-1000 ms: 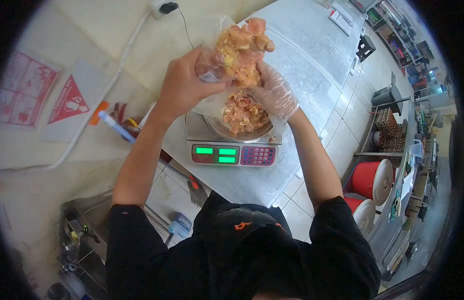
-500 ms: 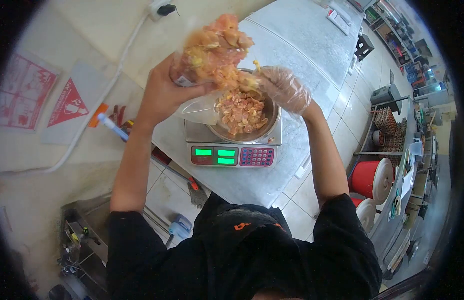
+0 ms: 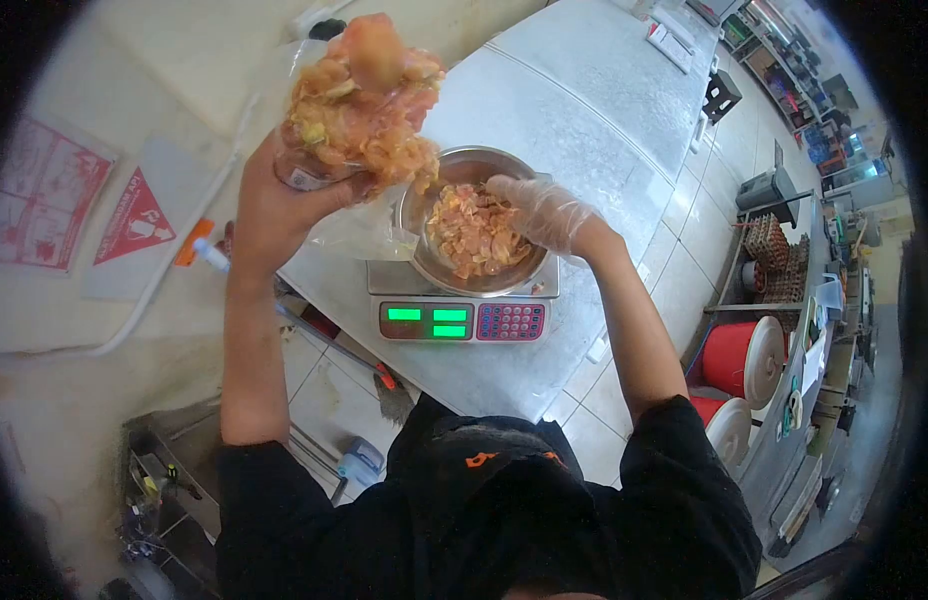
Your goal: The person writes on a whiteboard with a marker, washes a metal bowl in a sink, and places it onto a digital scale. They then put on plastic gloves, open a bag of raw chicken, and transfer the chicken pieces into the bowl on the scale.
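My left hand [image 3: 289, 195] is closed around a clear plastic bag [image 3: 324, 238] of raw chicken pieces [image 3: 359, 110], raised above the left side of the bowl. Meat bulges from the bag's open top, and its loose lower end hangs beside the bowl. More cut chicken [image 3: 474, 235] lies in a round steel bowl [image 3: 484, 290], which stands on a digital scale [image 3: 464, 320] with green displays. In a clear plastic glove, my right hand [image 3: 549, 215] reaches over the bowl's right rim. Its fingers are apart at the meat, with the fingertips partly hidden.
The scale stands on a pale metal-topped table [image 3: 544, 90] beside a wall with red-and-white signs [image 3: 134, 215]. To the right is a shelf rack with egg trays [image 3: 774, 245] and red lidded containers [image 3: 734, 355]. A broom [image 3: 394, 400] and a plastic jug [image 3: 362, 462] are below left.
My left hand has moved left and slightly up with the bag, away from the bowl. My right hand has lowered from beside the bag's opening to the meat in the bowl.
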### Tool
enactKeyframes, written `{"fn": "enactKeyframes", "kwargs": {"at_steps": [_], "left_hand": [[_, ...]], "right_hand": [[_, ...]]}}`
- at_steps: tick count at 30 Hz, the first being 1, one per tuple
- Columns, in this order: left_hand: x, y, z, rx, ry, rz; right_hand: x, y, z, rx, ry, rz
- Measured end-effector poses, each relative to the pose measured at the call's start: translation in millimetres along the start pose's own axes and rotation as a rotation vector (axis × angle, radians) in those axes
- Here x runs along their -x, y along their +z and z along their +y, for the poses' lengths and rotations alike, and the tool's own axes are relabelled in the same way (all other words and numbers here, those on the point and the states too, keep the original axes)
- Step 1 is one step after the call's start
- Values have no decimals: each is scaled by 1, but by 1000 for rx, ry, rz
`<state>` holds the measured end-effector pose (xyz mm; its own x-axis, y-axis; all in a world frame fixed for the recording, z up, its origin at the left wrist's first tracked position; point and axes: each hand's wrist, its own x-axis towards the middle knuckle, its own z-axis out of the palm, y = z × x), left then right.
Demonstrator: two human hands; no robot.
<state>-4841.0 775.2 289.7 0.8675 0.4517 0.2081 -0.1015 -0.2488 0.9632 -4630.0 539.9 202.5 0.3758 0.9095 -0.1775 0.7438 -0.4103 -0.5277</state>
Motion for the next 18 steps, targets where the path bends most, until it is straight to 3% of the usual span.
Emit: {"fn": "enactKeyframes", "kwargs": {"at_steps": [7, 10, 15, 17, 18], "left_hand": [[6, 2, -9, 59, 26, 1], [8, 4, -14, 106, 32, 15], [12, 7, -14, 54, 32, 45], [14, 10, -19, 126, 38, 78], [15, 12, -22, 197, 47, 110]], "right_hand": [[9, -14, 7, -184, 158, 170], [22, -15, 0, -259, 13, 291], [37, -15, 3, -512, 105, 284], [44, -2, 10, -553, 82, 498], [50, 2, 12, -551, 84, 497]]}}
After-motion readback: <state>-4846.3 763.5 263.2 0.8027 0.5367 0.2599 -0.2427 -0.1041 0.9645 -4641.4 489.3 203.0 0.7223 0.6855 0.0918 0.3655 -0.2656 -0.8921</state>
